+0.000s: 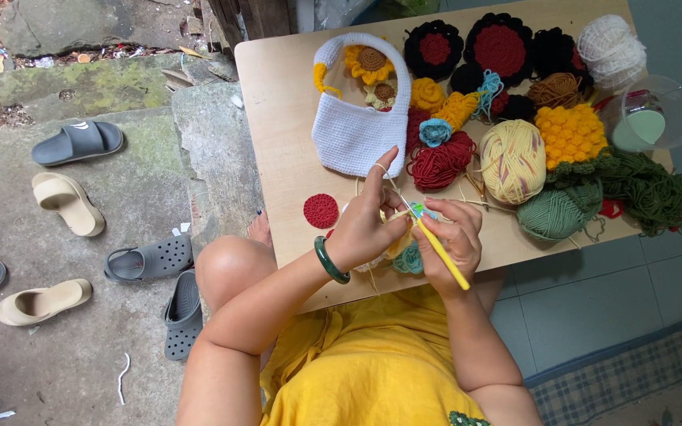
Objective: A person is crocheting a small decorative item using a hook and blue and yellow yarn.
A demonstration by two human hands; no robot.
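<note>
Outdoors on a stone step, a wooden worktop [286, 95] carries a white crocheted bag [354, 130], yarn balls and crocheted flowers. Near the bag's lower edge, the left hand [365, 225] pinches a small yellow-and-teal crochet piece [406, 254], index finger raised with pale yarn [392, 183] looped over it. The right hand [451, 241] grips a yellow crochet hook [440, 251], fingers closed round it. That loop looks loose; it could slide off the fingertip and slacken the stitch, or snag nearby red yarn [440, 162].
</note>
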